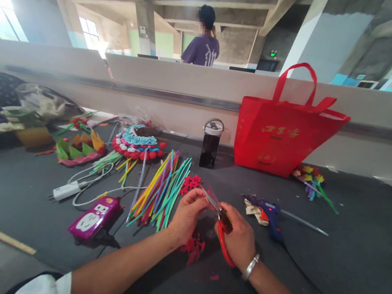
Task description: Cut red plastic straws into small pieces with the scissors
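My right hand (239,238) is closed around a pair of scissors (223,245) with red handles, its fingers partly hiding the grip. The blades point up and left, to the fingertips of my left hand (186,214). That hand is pinched closed at the blade tips; whatever it holds is too small and blurred to make out. Below the hands lie small red cut pieces (194,249), and beyond the left hand is a heap of red flower-like cut-outs (191,184). A bundle of coloured straw-like sticks (161,188) lies just left of my left hand.
A glue gun (270,213) with its cord lies to the right. Behind stand a black bottle (209,151) and a red bag (273,138). Leftward are a purple power socket (93,220), a white charger (67,190) and flowered craft pieces (138,143). A person (204,41) is beyond the partition.
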`<state>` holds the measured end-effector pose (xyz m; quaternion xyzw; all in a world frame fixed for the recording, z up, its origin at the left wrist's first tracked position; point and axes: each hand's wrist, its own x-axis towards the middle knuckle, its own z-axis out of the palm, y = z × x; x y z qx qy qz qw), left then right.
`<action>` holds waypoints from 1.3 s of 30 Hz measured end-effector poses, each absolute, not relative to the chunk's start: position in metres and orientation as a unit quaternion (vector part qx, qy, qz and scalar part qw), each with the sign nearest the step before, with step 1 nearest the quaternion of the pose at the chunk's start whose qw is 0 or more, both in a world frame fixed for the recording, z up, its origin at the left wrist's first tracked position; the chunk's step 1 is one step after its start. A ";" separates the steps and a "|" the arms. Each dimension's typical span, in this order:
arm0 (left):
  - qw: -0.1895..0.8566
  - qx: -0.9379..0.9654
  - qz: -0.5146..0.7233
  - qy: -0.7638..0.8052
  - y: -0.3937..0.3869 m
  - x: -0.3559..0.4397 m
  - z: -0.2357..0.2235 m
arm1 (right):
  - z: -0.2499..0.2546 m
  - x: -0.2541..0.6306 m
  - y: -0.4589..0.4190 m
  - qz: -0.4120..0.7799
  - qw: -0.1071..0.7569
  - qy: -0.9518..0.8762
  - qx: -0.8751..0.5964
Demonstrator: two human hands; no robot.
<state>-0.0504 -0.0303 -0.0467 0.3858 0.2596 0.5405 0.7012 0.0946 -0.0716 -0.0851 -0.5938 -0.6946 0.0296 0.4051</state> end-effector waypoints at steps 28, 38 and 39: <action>0.723 0.415 0.488 0.258 -0.028 -0.052 -0.052 | -0.081 0.101 -0.070 0.125 0.536 -0.612 -0.567; 0.751 0.484 0.356 0.272 -0.033 -0.050 -0.056 | -0.076 0.097 -0.078 0.223 0.592 -0.594 -0.497; 0.752 0.491 0.346 0.270 -0.033 -0.050 -0.057 | -0.076 0.098 -0.078 0.223 0.584 -0.598 -0.502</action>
